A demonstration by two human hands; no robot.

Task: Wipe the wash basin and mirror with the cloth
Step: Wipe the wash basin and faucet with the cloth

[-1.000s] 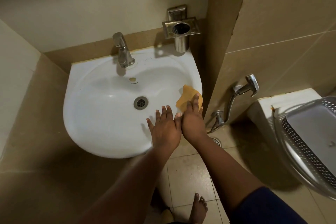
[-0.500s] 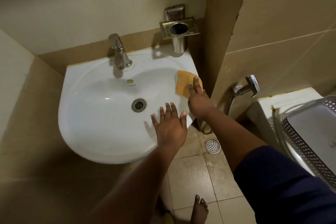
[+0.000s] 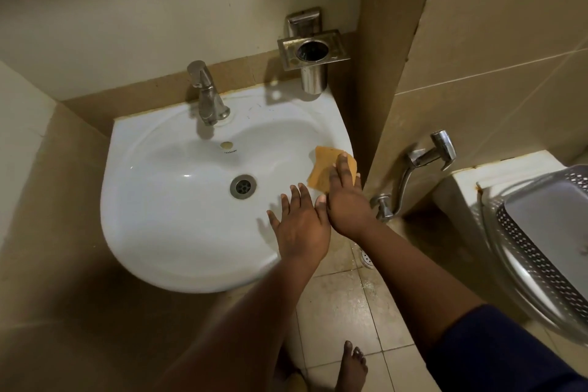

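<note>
White wash basin (image 3: 178, 232) is wall-mounted in a corner; all positions below are referenced to it. The orange cloth (image 3: 321, 169) lies flat on the basin's right-hand rim and inner slope, to the right of the drain (image 3: 243, 186). The right hand (image 3: 345, 200) rests palm-down on the cloth's near edge, fingers extended and pressing the cloth against the porcelain; no curl around the cloth is visible. The left hand (image 3: 302, 226) lies flat on the basin's front-right rim, fingers straight and slightly spread, holding nothing, its thumb side touching the right hand. The tap (image 3: 206, 95) stands at the basin's rear centre, with the overflow hole (image 3: 226, 145) just in front of it. A steel tumbler holder (image 3: 313, 52) is fixed to the wall above the basin's rear right corner. A wall tap (image 3: 426, 159) with a hose sits right of the basin, beyond the tiled pillar. A perforated grey basket (image 3: 541, 232) sits further right. A bare foot (image 3: 351, 366) is on the floor tiles below the basin's front. No mirror surface can be made out.
</note>
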